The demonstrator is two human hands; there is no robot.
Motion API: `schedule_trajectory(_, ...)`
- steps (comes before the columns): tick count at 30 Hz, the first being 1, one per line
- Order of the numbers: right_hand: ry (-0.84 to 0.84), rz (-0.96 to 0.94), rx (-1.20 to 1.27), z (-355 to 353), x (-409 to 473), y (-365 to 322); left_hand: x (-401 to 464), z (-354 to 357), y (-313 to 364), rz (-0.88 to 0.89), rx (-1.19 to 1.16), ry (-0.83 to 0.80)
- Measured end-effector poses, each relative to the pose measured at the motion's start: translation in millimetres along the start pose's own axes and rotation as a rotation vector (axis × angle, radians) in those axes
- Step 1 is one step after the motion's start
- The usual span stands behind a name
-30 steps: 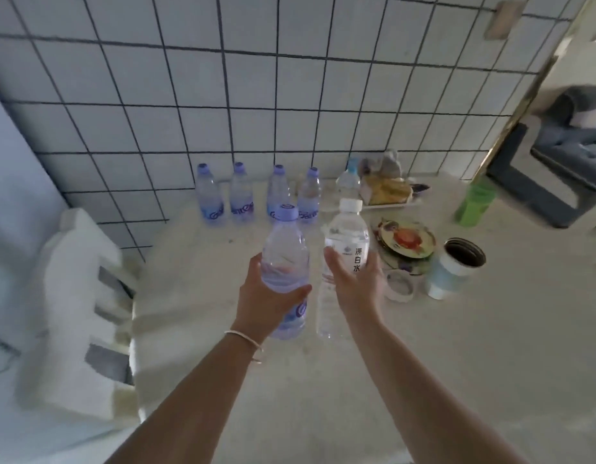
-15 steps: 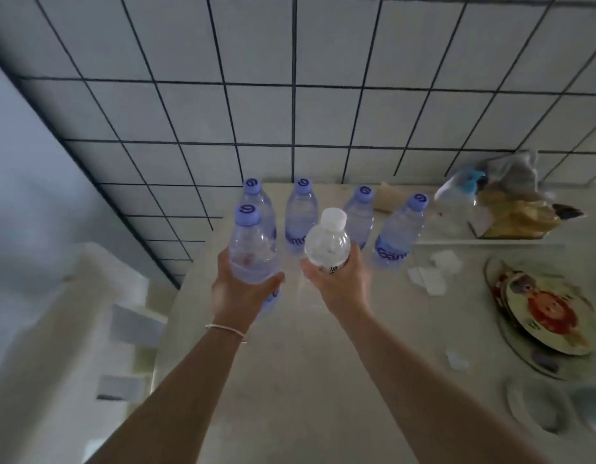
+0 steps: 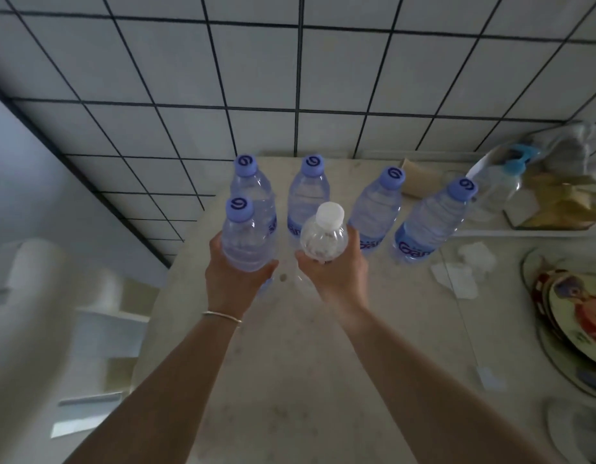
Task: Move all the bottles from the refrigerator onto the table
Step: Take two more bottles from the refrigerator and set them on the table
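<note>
My left hand (image 3: 234,279) grips a clear bottle with a purple cap (image 3: 244,241), upright over the pale table (image 3: 290,380). My right hand (image 3: 336,274) grips a clear bottle with a white cap (image 3: 325,236) beside it. Just behind them several purple-capped bottles stand in a row along the tiled wall, among them one at far left (image 3: 253,182), one in the middle (image 3: 310,192) and one at the right end (image 3: 430,222). The lower parts of both held bottles are hidden by my hands.
At the right stand a tray (image 3: 524,233) holding a clear bag (image 3: 557,182) of food, paper scraps (image 3: 464,276) and a stack of patterned plates (image 3: 577,313). A white chair (image 3: 55,313) sits left of the table. The tiled wall (image 3: 290,78) is close behind the bottles.
Both hands have carried their bottles forward across the table, up to the row at the wall. My view has come closer and tilted down.
</note>
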State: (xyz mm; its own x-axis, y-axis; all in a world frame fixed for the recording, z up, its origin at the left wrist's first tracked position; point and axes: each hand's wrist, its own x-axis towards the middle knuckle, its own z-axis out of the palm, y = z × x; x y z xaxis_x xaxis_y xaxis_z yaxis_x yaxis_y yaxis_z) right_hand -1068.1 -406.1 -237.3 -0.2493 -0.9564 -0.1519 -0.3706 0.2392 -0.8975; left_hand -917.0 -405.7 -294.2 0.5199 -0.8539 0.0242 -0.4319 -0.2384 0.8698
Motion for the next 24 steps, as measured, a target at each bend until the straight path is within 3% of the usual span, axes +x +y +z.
schedule_trajectory(10,-0.041,-0.068,0.018,-1,-7,7,-12,-3,-5,0.006,-0.034,-0.047)
schedule_trajectory(15,-0.075,-0.089,0.021,-16,-23,6,-20,-17,-1,-0.003,-0.174,-0.171)
schedule_trajectory(20,0.032,-0.115,0.030,-37,-59,5,-55,-45,15,0.011,-0.135,-0.041)
schedule_trajectory(24,-0.028,-0.213,-0.019,-61,-96,0,-90,-76,37,0.036,-0.142,-0.025)
